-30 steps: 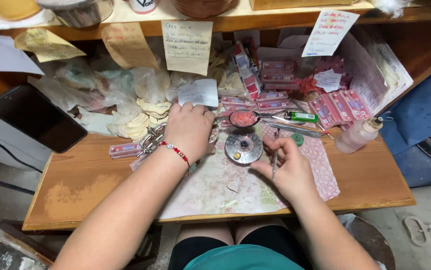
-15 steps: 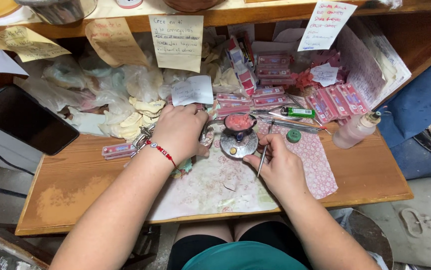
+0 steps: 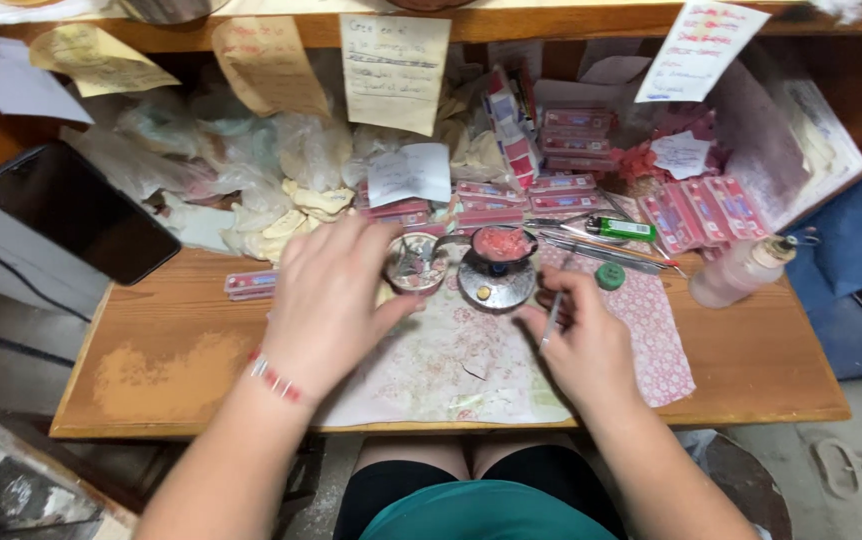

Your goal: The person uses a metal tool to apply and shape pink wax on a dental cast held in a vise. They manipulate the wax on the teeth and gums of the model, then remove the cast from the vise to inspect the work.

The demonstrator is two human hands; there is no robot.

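Observation:
My left hand [image 3: 326, 300] reaches over the wooden bench and grips a small round metal dish [image 3: 415, 262] at its rim. Just right of that dish stands a little bowl of pink paste [image 3: 502, 244] on a round metal base [image 3: 496, 285]. My right hand [image 3: 581, 340] rests on the patterned paper sheet [image 3: 451, 365] and pinches a thin metal tool [image 3: 554, 312], its tip pointing up toward the base.
Flat pink packets [image 3: 571, 150] are stacked at the back with crumpled plastic bags [image 3: 251, 170] and paper notes [image 3: 395, 70]. A green lighter [image 3: 623, 229], a green cap [image 3: 609, 276], a small plastic bottle [image 3: 741, 272] and a dark phone [image 3: 76, 210] lie around the bench [image 3: 161, 350].
My left hand has shifted from the base area to the small metal dish, now uncovered beside the pink bowl. The right hand stays put with the tool.

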